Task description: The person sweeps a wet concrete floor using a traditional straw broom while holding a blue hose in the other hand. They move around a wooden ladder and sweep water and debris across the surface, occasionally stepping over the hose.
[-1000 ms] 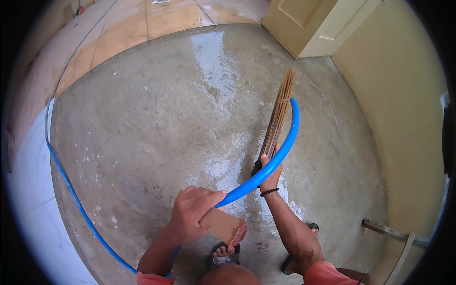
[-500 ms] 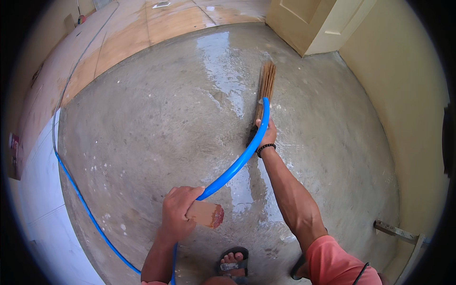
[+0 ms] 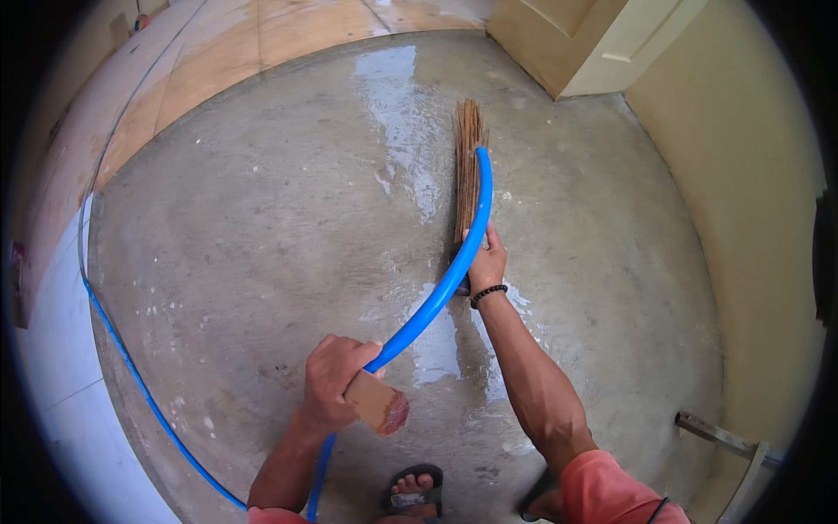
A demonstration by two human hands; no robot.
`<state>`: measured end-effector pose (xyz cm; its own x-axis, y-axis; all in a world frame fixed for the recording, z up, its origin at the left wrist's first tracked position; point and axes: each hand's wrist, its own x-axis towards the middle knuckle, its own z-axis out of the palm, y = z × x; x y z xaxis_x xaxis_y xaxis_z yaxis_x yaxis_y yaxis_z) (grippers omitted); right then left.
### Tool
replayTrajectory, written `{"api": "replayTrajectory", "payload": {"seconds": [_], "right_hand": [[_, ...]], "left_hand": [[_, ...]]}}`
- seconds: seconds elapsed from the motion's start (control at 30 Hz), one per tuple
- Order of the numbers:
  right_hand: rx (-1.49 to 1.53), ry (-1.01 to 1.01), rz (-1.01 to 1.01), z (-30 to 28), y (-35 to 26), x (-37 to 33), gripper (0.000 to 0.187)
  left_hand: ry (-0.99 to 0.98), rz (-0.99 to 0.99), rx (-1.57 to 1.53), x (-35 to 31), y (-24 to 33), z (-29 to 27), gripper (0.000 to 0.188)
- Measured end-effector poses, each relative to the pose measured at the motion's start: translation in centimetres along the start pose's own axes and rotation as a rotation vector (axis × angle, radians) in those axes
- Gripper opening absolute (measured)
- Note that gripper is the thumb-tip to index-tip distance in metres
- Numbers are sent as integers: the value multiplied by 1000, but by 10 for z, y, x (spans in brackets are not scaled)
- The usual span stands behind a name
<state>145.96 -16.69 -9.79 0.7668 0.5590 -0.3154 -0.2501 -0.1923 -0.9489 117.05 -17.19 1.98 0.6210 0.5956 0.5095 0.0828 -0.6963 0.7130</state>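
Note:
My left hand (image 3: 336, 382) is closed around a blue hose (image 3: 428, 307) and also holds a tan rectangular block with a rough reddish end (image 3: 379, 403), whose kind I cannot make out. From that grip the hose curves up and forward, its tip passing over the broom. A stick broom (image 3: 468, 166) of stiff brown bristles is in my right hand (image 3: 489, 262), gripped by its dark bound end, bristles pointing away from me at the wet floor. The hose partly covers the broom and the fingers of that hand.
Grey concrete floor (image 3: 253, 236) carries wet, shiny streaks (image 3: 397, 122). More hose (image 3: 140, 380) runs along the left by white tiles (image 3: 74, 384); tan flooring lies beyond. A cream wall (image 3: 742, 201) and panelled pillar (image 3: 576, 44) bound the right. A metal bar frame (image 3: 720, 434) stands lower right.
The broom has shifted left, its bristles now more upright in view. The hose tip has moved slightly left and farther away. My left hand has moved a little right, and its block is tilted more downward.

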Motion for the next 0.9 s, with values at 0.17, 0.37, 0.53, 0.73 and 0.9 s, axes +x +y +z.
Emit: {"api": "replayTrajectory", "payload": {"seconds": [0.17,0.37,0.53,0.73,0.9], "right_hand": [[-5,417,-238,-54,46,-28,62],[4,114,-89,-113,18,-70,63],[214,380,-12,-189,33,-80,59],[570,530,-20,-209,-8,-81,68],[776,366,15,-218,-28,-41,73]], "left_hand": [[-83,-222,-122,4,11,14,45],[-275,-276,-34,21,28,23,57],[-339,-342,18,34,61,41,51],[-407,-791,51,67,99,76,58],[-527,-648,328,101,126,118,52]]}}
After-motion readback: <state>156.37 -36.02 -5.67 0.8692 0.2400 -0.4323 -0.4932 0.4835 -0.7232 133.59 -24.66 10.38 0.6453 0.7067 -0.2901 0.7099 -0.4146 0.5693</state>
